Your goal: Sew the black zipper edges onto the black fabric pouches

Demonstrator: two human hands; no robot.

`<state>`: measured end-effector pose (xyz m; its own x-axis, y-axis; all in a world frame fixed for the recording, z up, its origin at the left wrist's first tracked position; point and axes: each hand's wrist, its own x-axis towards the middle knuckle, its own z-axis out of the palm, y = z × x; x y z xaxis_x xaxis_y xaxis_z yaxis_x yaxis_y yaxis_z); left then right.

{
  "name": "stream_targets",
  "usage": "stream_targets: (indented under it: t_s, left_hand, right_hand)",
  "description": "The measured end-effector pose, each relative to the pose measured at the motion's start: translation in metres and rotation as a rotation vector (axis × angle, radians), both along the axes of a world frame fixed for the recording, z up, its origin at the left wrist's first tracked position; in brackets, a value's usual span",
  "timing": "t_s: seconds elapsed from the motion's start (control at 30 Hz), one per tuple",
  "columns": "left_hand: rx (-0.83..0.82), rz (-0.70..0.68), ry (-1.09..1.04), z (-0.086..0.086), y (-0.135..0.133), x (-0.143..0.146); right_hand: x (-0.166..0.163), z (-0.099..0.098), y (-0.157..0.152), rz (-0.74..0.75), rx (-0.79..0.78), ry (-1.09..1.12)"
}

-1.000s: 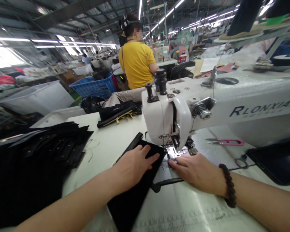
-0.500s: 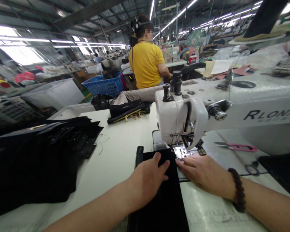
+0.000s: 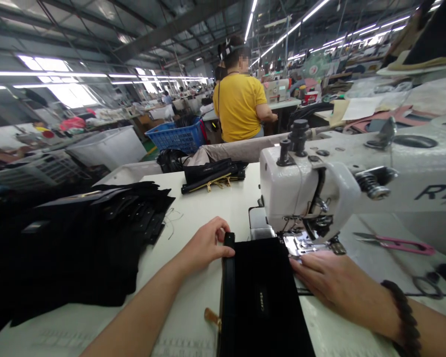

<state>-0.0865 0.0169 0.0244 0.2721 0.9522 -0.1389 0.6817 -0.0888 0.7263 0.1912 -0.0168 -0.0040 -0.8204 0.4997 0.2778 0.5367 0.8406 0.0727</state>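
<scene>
One black zippered piece (image 3: 265, 267), corner between left fingers (image 3: 226, 252).

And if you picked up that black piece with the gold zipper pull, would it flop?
The black piece would probably bend, since it lies thin and flat. Its left edge may be stiffer, looking thicker; the gold zipper pull might swing.

The forearms (image 3: 144, 310) I can see are bare, as are the left hand (image 3: 204, 245) and the right hand (image 3: 338, 287). Around the right wrist (image 3: 382, 310) runs a bracelet (image 3: 404, 315), dark brown, nearly black, its chunky rounded beads strung close together.
</scene>
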Motion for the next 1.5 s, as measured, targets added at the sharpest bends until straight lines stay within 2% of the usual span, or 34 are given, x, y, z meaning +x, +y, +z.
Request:
stream_targets:
  t_s: [0.13, 0.3, 0.43, 0.57, 0.77, 1.03, 1.17, 1.33, 1.5]
  left_hand:
    - [0.016, -0.069, -0.085, 0.004, -0.002, 0.003]
    - [0.122, -0.149, -0.127, 0.014, -0.003, 0.005]
    - [0.023, -0.155, -0.065, 0.013, -0.002, 0.003]
    - [0.022, -0.162, -0.038, 0.01, -0.002, 0.002]
    - [-0.273, -0.078, -0.315, 0.001, 0.001, 0.001]
    - [-0.406, -0.053, -0.541, -0.012, 0.005, -0.004]
    - [-0.446, -0.053, -0.581, -0.016, 0.006, -0.003]
    - [-0.476, -0.065, -0.599, -0.013, 0.006, -0.002]
    - [-0.483, -0.085, -0.575, 0.002, 0.001, -0.004]
  right_hand:
    - [0.001, 0.0, 0.0, 0.01, 0.022, -0.014]
    - [0.003, -0.002, 0.001, 0.01, -0.027, 0.0]
    - [0.002, -0.002, 0.001, 0.017, -0.046, 0.024]
    - [0.001, -0.001, 0.001, 0.018, -0.08, 0.036]
    - [0.003, -0.001, 0.0, 0.016, -0.096, 0.036]
    - [0.004, 0.0, 0.0, 0.025, -0.099, 0.034]
    - [0.003, 0.002, 0.0, 0.026, -0.089, 0.025]
    - [0.002, 0.006, 0.0, 0.019, -0.106, 0.014]
    - [0.002, 0.006, 0.0, 0.005, -0.129, 0.009]
